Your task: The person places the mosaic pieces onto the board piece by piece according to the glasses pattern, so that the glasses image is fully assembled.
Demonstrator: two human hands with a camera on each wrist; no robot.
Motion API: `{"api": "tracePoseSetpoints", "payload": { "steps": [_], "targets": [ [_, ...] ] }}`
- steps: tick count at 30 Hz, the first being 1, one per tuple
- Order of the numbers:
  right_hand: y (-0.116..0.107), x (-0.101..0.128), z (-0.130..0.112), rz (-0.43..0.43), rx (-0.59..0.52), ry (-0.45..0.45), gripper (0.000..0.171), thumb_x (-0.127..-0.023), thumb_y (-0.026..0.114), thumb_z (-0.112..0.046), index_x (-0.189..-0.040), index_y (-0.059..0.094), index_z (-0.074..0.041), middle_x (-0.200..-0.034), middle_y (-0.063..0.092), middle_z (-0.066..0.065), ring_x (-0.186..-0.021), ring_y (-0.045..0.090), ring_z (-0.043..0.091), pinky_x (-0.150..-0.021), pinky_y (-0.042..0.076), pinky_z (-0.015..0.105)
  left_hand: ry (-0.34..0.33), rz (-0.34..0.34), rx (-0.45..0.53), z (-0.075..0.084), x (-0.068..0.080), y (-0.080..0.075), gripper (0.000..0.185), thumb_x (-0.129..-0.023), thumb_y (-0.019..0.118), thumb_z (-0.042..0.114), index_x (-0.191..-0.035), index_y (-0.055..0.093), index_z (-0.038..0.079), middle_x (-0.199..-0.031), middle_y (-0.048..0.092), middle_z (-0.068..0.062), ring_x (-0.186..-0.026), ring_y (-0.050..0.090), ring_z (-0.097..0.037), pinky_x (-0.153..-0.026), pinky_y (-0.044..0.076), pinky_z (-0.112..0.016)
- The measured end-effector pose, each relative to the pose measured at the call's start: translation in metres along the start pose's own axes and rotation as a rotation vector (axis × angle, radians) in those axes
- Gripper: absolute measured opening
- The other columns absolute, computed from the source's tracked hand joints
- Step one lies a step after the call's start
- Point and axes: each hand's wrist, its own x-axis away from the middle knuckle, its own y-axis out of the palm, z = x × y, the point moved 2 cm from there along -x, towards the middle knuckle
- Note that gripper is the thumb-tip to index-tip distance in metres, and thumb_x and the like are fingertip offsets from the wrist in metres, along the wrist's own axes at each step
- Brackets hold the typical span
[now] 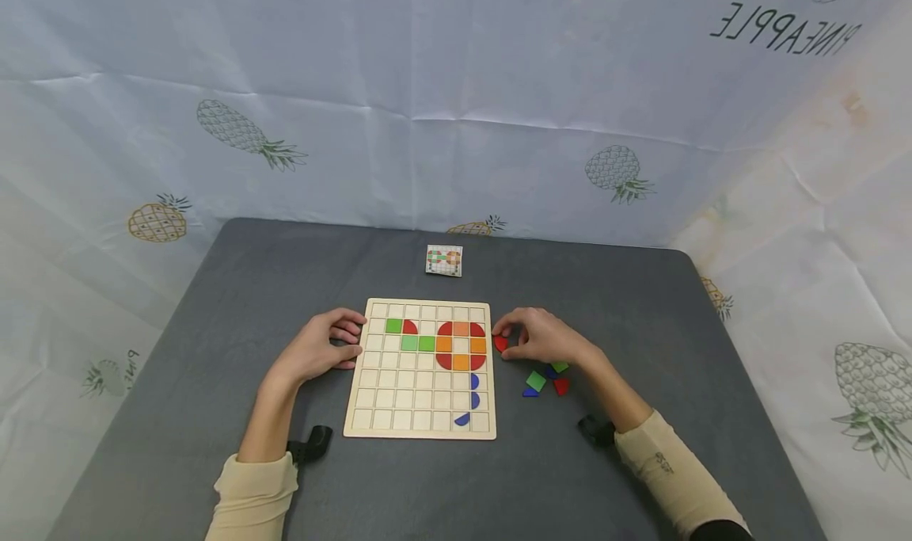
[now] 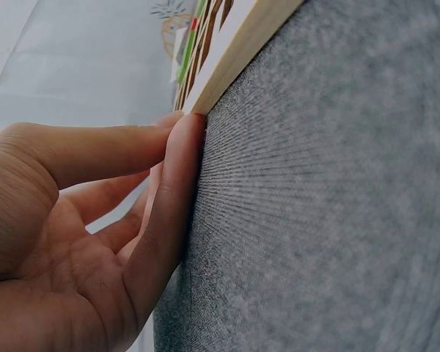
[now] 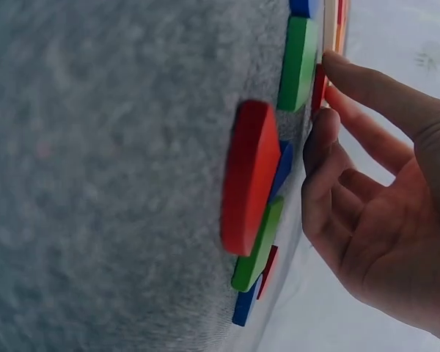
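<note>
A light wooden grid board (image 1: pixel 387 379) lies on the dark grey table. It bears green and orange squares, red quarter circles and blue half-circle pieces. At its left edge is my left hand (image 1: pixel 313 347), thumb and fingertips touching the rim; the left wrist view shows the fingertips against the board's side (image 2: pixel 227 77). Just off the right edge, my right hand (image 1: pixel 545 337) pinches a red piece with a curved edge (image 1: pixel 501 343) between thumb and finger. The fingers partly hide this piece (image 3: pixel 319 88) in the right wrist view.
Loose pieces lie right of the board: a green square (image 1: pixel 536 381), a red piece (image 1: pixel 562 386), a blue piece (image 1: pixel 530 393) and others under the right wrist. A small pattern card (image 1: pixel 444 260) lies behind the board. A pineapple-print cloth (image 1: pixel 456 169) hangs behind the table.
</note>
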Motion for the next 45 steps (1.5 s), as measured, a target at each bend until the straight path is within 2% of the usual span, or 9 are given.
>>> {"api": "tracePoseSetpoints", "payload": {
  "steps": [8,17,24,29,37,45],
  "targets": [
    [-0.006,-0.004,0.007,-0.033,-0.009,0.028,0.022,-0.093,0.087,-0.018,-0.111,0.077,-0.012,-0.098,0.072,0.001,-0.074,0.057,0.009,-0.067,0.05,0.023,-0.009,0.0,0.003,0.001,0.0,0.0,0.047,-0.099,0.073,-0.004,-0.143,0.057,-0.005,-0.125,0.059,-0.025,-0.105,0.063,-0.03,-0.072,0.068,-0.034],
    [-0.01,-0.007,0.016,-0.089,-0.068,-0.04,0.024,-0.094,0.086,-0.015,-0.115,0.077,-0.01,-0.1,0.07,0.005,-0.073,0.058,0.011,-0.065,0.052,0.023,-0.008,0.0,0.003,0.0,-0.001,0.0,0.046,-0.099,0.073,-0.005,-0.143,0.058,-0.005,-0.125,0.059,-0.025,-0.105,0.063,-0.03,-0.073,0.068,-0.034],
    [-0.01,-0.007,0.016,-0.07,-0.015,-0.068,0.022,-0.094,0.085,-0.018,-0.112,0.076,-0.01,-0.098,0.072,0.002,-0.075,0.058,0.007,-0.067,0.052,0.022,-0.014,-0.001,0.013,0.001,0.0,0.0,0.046,-0.099,0.073,-0.005,-0.143,0.057,-0.005,-0.125,0.059,-0.025,-0.105,0.062,-0.03,-0.073,0.069,-0.034],
    [-0.011,-0.007,0.016,-0.048,-0.038,-0.077,0.021,-0.095,0.085,-0.02,-0.111,0.076,-0.01,-0.1,0.072,0.003,-0.074,0.058,0.008,-0.065,0.052,0.022,-0.017,-0.001,0.013,0.001,0.0,0.0,0.046,-0.099,0.073,-0.005,-0.143,0.057,-0.005,-0.125,0.059,-0.025,-0.105,0.062,-0.03,-0.073,0.069,-0.035],
    [-0.016,-0.018,-0.003,0.002,-0.068,-0.11,0.022,-0.096,0.085,-0.022,-0.115,0.077,-0.013,-0.107,0.072,0.005,-0.072,0.06,0.01,-0.064,0.053,0.023,-0.019,0.0,0.016,0.001,0.0,-0.001,0.046,-0.099,0.073,-0.004,-0.143,0.058,-0.005,-0.125,0.059,-0.026,-0.105,0.062,-0.03,-0.073,0.069,-0.035],
    [-0.007,-0.053,-0.039,0.002,-0.067,-0.18,0.022,-0.096,0.083,-0.021,-0.115,0.077,-0.011,-0.108,0.073,0.006,-0.078,0.062,0.011,-0.069,0.054,0.022,-0.01,-0.003,0.015,0.0,-0.001,-0.001,0.046,-0.1,0.072,-0.005,-0.143,0.057,-0.006,-0.125,0.058,-0.026,-0.105,0.062,-0.029,-0.073,0.069,-0.035]
  ]
}}
